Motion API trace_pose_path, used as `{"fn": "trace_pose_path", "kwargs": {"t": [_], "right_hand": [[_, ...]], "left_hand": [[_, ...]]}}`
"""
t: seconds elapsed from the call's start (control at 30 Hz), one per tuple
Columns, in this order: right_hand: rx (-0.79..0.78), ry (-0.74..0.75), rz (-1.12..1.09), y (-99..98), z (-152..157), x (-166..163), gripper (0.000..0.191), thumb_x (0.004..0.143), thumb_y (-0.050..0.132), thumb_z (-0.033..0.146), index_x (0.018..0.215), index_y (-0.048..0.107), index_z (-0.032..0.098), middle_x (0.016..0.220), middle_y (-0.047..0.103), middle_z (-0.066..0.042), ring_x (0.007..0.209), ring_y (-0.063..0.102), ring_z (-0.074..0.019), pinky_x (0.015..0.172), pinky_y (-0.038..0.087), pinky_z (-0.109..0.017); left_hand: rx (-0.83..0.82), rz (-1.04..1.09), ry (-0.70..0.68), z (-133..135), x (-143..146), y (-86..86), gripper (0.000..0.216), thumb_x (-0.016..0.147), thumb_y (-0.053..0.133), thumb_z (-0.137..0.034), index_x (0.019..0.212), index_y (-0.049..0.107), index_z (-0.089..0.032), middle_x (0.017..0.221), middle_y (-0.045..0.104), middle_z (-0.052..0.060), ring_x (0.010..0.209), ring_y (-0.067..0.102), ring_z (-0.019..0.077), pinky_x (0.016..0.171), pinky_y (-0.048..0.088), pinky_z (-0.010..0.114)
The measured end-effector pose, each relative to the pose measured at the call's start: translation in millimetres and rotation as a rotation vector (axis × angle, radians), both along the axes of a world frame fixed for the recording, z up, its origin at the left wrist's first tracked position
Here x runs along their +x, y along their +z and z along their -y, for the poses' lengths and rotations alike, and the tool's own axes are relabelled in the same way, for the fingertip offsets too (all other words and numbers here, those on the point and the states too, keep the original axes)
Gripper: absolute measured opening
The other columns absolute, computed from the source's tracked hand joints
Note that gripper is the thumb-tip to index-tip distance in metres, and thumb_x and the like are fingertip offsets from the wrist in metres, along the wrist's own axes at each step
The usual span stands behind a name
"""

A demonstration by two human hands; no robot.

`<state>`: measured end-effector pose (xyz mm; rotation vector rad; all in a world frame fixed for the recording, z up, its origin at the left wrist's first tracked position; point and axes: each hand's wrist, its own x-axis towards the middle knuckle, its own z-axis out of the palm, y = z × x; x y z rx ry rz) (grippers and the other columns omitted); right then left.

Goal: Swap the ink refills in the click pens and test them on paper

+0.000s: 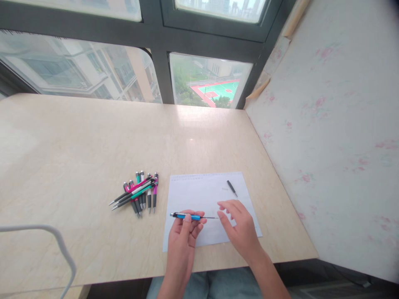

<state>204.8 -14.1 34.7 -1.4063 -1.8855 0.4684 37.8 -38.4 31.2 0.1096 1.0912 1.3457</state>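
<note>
My left hand (184, 236) is closed on the barrel of a blue ballpoint pen (187, 216), held level over a white sheet of paper (199, 191). A thin refill (211, 217) sticks out of the barrel's right end. Just past the refill's tip, my right hand (238, 224) hovers with thumb and fingers apart and nothing visible between them. The black front grip (232, 188) of a pen lies on the paper above my right hand. Beside it is a small faint grey thing (225, 189), too small to make out. Faint handwriting runs along the sheet's top edge.
To the left of the paper, several pens (139, 193) in pink, green, white and purple lie in a crossed pile. A white cable (59, 241) curves over the table's (93, 145) front left. A papered wall (336, 124) borders the right side, and windows (212, 79) stand behind.
</note>
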Motion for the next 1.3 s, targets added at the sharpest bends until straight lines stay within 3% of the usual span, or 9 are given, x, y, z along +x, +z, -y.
{"fn": "trace_pose_path", "kwargs": {"t": [0.1,0.2,0.3,0.5,0.77,0.93,1.03,1.1,1.3], "right_hand": [[-0.024,0.166,0.057,8.7,10,-5,0.013,0.093,0.054,0.021,0.099,0.066,0.022,0.089,0.067,-0.006,0.085,0.061,-0.0205,0.075,0.051,-0.034],[-0.045,0.219,0.105,13.0,12,-2,0.016,0.094,0.052,0.016,0.089,0.065,0.022,0.082,0.066,-0.005,0.080,0.059,-0.0197,0.072,0.050,-0.033],[-0.058,0.224,0.129,11.8,12,9,0.016,0.093,0.051,0.015,0.087,0.064,0.022,0.081,0.065,-0.004,0.079,0.059,-0.0196,0.071,0.049,-0.032],[-0.053,-0.004,0.176,-10.1,19,26,0.015,0.093,0.049,0.019,0.086,0.062,0.022,0.080,0.064,-0.004,0.074,0.058,-0.0190,0.067,0.047,-0.031],[0.039,-0.326,0.279,-24.9,-6,0,0.019,0.094,0.048,0.023,0.086,0.066,0.020,0.080,0.066,-0.006,0.076,0.059,-0.0197,0.070,0.045,-0.031],[-0.020,-0.409,0.265,-23.6,-14,-8,0.020,0.092,0.051,0.028,0.099,0.068,0.019,0.090,0.067,-0.007,0.089,0.061,-0.0228,0.071,0.046,-0.032],[-0.094,-0.371,0.092,-20.6,-5,-9,0.025,0.093,0.049,0.031,0.104,0.068,0.018,0.093,0.067,-0.008,0.084,0.061,-0.0216,0.073,0.048,-0.034],[-0.205,-0.334,-0.151,-16.2,5,-11,0.027,0.093,0.049,0.035,0.104,0.068,0.019,0.096,0.068,-0.009,0.081,0.062,-0.0204,0.075,0.050,-0.035],[-0.756,-0.208,-1.272,3.9,28,-39,0.034,0.091,0.057,0.043,0.111,0.066,0.016,0.119,0.068,-0.013,0.111,0.064,-0.0250,0.101,0.048,-0.042]], "left_hand": [[0.049,-0.060,-0.052,3,3,1.8,0.034,0.073,0.079,-0.037,0.091,0.064,-0.013,0.089,0.075,0.012,0.073,0.071,0.0182,0.069,0.057,0.027],[0.077,-0.092,-0.073,4,1,3.7,0.032,0.075,0.077,-0.037,0.092,0.064,-0.013,0.089,0.075,0.012,0.072,0.070,0.0173,0.068,0.056,0.026],[0.071,-0.088,0.003,1,-7,4.1,0.031,0.076,0.077,-0.036,0.092,0.064,-0.013,0.091,0.075,0.012,0.072,0.070,0.0153,0.066,0.056,0.023],[0.016,-0.011,0.159,-4,-21,3.4,0.026,0.075,0.078,-0.031,0.088,0.066,-0.013,0.090,0.075,0.011,0.072,0.069,0.0124,0.063,0.055,0.018],[0.006,0.035,0.078,-1,-10,4.1,0.028,0.074,0.079,-0.032,0.090,0.066,-0.013,0.091,0.075,0.011,0.071,0.070,0.0130,0.063,0.056,0.019],[0.018,0.028,0.054,0,-12,0.6,0.028,0.077,0.076,-0.033,0.093,0.065,-0.013,0.095,0.074,0.012,0.074,0.070,0.0133,0.065,0.055,0.020],[0.027,0.016,0.043,0,-12,0.2,0.028,0.077,0.076,-0.034,0.093,0.065,-0.014,0.095,0.074,0.011,0.074,0.069,0.0132,0.065,0.054,0.020],[0.038,0.004,0.030,0,-10,0.7,0.029,0.077,0.076,-0.036,0.092,0.065,-0.014,0.094,0.073,0.010,0.072,0.067,0.0130,0.063,0.053,0.021],[0.142,-0.251,-0.083,5,-3,3.9,0.027,0.084,0.067,-0.040,0.093,0.066,-0.015,0.087,0.069,0.006,0.064,0.058,0.0101,0.061,0.048,0.023]]}}
